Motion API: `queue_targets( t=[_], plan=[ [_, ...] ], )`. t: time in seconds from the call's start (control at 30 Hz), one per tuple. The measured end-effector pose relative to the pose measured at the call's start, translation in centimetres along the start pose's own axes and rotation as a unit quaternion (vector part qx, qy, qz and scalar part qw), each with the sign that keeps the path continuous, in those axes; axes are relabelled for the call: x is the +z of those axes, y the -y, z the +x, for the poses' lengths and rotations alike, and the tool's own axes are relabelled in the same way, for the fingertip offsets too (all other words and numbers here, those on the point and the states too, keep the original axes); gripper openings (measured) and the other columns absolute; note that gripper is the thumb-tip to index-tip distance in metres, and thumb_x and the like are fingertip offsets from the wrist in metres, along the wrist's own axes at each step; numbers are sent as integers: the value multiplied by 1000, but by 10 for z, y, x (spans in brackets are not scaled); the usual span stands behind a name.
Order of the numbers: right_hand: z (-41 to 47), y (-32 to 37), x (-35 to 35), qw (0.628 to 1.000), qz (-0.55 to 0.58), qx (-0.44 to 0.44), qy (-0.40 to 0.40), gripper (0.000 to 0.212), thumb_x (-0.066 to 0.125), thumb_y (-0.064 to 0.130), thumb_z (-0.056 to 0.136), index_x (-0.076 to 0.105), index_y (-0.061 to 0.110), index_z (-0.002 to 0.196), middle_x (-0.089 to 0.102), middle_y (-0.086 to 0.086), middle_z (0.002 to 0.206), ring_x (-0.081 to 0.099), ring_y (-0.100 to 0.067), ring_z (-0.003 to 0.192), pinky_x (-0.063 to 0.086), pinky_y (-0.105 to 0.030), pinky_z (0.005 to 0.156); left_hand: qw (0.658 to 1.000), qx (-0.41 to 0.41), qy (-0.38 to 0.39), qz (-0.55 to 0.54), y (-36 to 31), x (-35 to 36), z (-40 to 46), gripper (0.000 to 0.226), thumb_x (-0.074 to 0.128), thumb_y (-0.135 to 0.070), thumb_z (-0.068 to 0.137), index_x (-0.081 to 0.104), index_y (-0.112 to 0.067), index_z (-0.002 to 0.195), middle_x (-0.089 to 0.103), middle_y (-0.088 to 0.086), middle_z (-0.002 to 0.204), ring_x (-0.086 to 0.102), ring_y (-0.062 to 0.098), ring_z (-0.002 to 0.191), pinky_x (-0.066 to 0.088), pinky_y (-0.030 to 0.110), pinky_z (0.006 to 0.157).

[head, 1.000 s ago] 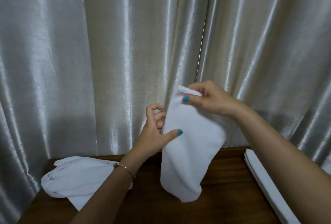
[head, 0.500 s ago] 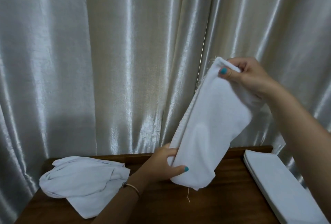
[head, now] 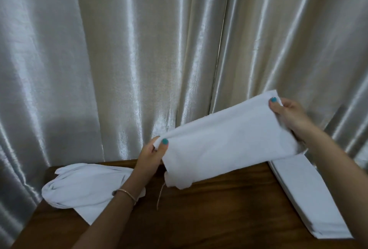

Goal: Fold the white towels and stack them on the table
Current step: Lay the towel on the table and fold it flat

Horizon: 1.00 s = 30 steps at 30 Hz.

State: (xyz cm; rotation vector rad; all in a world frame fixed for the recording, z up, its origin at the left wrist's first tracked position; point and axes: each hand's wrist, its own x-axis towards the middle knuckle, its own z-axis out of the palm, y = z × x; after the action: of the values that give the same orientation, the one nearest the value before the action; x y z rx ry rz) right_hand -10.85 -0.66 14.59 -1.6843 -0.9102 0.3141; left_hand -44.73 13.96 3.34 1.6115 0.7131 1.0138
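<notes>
A folded white towel (head: 225,143) is stretched in the air above the dark wooden table (head: 209,219), slanting up to the right. My left hand (head: 152,157) pinches its lower left end, thumb on top. My right hand (head: 288,115) pinches its upper right end. A loose thread hangs from the towel's lower corner. A stack of folded white towels (head: 306,195) lies on the table at the right, partly under the held towel. A crumpled heap of white towels (head: 85,187) lies at the left, partly behind my left forearm.
Shiny silver-beige curtains (head: 139,59) hang right behind the table and wrap round its left side. Bare wood shows in the middle, between the heap and the stack.
The towel went from hanging upright to stretched nearly sideways. My right hand swung out to the right with the top end, and my left hand took the lower end and lifted it.
</notes>
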Motion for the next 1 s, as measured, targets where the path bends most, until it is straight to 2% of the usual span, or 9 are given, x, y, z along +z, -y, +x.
queue_targets(
  t=[0.17,0.3,0.47,0.53,0.6,0.67,0.77,0.9,1.0],
  plan=[
    [-16,-98,31,982,-187,18,32,26,38,44,99,59,28,97,67,-2,96,57,-20,84,39,-32,71,984,-40,-68,157,57,14,6,15,43,-27,101,53,-25,92,54,-11,73,50,0,65,39,13,59],
    [-29,-170,58,953,-287,91,40,42,34,44,100,58,14,113,62,-21,120,54,-40,111,40,-40,89,973,-84,-46,210,108,21,10,14,45,-25,101,58,-23,95,56,-15,81,52,2,73,38,14,64],
    [-39,-221,88,918,-365,140,73,38,31,45,100,50,15,113,63,-18,111,58,-38,99,40,-38,73,948,-189,-9,254,169,32,12,35,48,-29,99,53,-12,129,61,12,121,58,31,111,42,30,83],
    [-40,-233,104,870,-459,152,98,37,37,44,98,39,21,127,56,-16,123,54,-38,109,43,-43,80,945,-216,-24,243,188,38,9,43,49,-26,99,43,-12,139,53,14,134,51,32,124,44,39,96],
    [-45,-241,127,835,-520,132,122,62,51,43,91,22,23,142,41,-17,137,43,-38,122,41,-48,93,935,-238,-90,248,205,44,0,48,48,-21,100,37,-3,143,45,18,143,42,31,132,34,39,109],
    [-52,-246,157,845,-517,36,131,71,60,40,87,22,18,143,37,-17,138,39,-37,125,39,-48,99,927,-218,-185,243,210,49,-18,39,46,-20,100,47,-2,134,52,17,136,48,30,126,35,32,104],
    [-61,-251,215,870,-424,-79,237,48,56,39,90,44,19,132,50,-10,130,47,-30,120,44,-42,93,916,-199,-276,212,207,59,-59,14,55,-25,94,56,-17,106,61,2,102,59,21,97,40,25,80],
    [-60,-248,284,885,-295,-52,356,37,59,36,90,54,24,125,56,-4,128,49,-25,118,44,-38,94,915,-202,-208,280,203,72,-109,32,70,-45,77,46,-29,90,50,-15,84,54,2,73,42,18,55],
    [-55,-254,312,876,-276,-30,395,36,60,36,89,56,26,123,53,-4,128,45,-25,120,37,-42,102,914,-155,-137,349,209,82,-127,45,78,-50,67,47,-26,89,49,-12,86,50,4,73,46,21,56]
  ],
)
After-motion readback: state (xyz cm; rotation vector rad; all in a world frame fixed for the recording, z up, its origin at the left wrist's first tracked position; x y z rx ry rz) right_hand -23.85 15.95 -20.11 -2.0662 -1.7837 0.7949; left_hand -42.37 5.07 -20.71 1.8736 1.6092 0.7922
